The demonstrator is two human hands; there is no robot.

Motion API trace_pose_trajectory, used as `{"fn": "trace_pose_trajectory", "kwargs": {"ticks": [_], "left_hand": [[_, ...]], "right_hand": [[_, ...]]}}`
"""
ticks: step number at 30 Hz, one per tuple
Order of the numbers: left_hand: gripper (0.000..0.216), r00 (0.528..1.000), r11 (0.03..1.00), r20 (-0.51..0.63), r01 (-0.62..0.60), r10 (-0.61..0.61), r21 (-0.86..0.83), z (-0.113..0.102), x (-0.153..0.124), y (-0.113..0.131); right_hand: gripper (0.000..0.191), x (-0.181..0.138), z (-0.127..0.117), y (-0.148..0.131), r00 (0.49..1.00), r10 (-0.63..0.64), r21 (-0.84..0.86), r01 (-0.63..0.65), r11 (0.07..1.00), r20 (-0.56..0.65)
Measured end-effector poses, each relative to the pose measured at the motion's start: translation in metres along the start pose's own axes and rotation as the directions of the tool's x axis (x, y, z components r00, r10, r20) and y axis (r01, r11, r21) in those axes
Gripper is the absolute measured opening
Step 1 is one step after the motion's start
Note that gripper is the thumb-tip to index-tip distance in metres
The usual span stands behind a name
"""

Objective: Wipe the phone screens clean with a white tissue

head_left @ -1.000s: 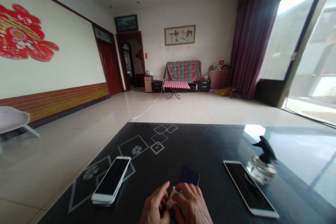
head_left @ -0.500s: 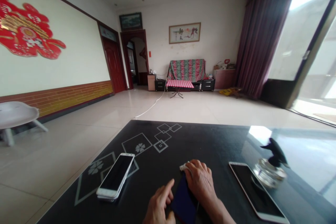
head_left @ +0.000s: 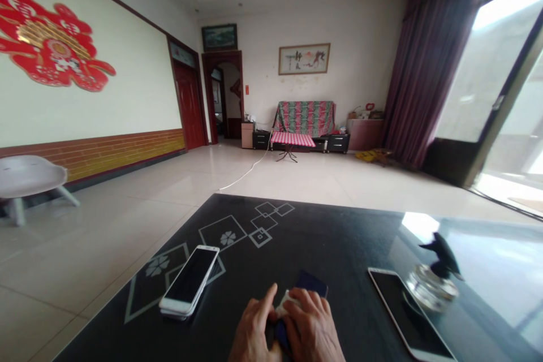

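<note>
A dark blue phone (head_left: 313,283) lies on the black glass table (head_left: 331,237) at the bottom centre, its near part hidden under my hands. My right hand (head_left: 311,331) presses a small white cloth (head_left: 285,304) onto it with curled fingers. My left hand (head_left: 254,331) rests beside it on the phone's near left edge, index finger stretched toward the cloth. What the left fingers hold is hidden.
A white phone (head_left: 189,287) lies screen up to the left, apparently on top of another. A second white phone (head_left: 409,314) lies to the right, next to a glass ashtray (head_left: 431,291) with a dark bird figure. Tiled floor, a white chair (head_left: 25,178) and a sofa lie beyond.
My right hand has pulled the cloth back from the phone's far end toward me. The phone's far end shows again. The left hand stays at the near edge.
</note>
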State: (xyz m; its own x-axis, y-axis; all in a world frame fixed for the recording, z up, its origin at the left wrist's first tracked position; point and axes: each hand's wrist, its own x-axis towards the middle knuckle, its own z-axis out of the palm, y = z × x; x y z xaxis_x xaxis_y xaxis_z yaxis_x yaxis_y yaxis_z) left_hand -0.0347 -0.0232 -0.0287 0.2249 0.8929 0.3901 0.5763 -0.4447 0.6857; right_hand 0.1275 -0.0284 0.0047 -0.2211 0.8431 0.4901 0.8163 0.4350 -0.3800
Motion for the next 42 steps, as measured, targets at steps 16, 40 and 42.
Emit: {"fn": "trace_pose_trajectory", "kwargs": {"ticks": [16,40,42], "left_hand": [[0.079,0.995,0.998,0.078,0.057,-0.059,0.032,-0.013,0.001,0.016],[0.077,0.994,0.995,0.087,-0.071,0.065,0.070,-0.019,0.001,0.015],[0.076,0.995,0.995,0.080,-0.071,0.065,0.070,-0.019,0.001,0.017]], "right_hand": [[0.014,-0.004,-0.014,-0.016,0.971,-0.057,0.040,0.049,0.998,0.231],[0.021,-0.024,-0.050,-0.003,0.958,-0.108,0.004,0.111,0.994,0.265],[0.021,-0.029,-0.056,0.002,0.955,-0.099,-0.015,0.107,0.994,0.280]]}}
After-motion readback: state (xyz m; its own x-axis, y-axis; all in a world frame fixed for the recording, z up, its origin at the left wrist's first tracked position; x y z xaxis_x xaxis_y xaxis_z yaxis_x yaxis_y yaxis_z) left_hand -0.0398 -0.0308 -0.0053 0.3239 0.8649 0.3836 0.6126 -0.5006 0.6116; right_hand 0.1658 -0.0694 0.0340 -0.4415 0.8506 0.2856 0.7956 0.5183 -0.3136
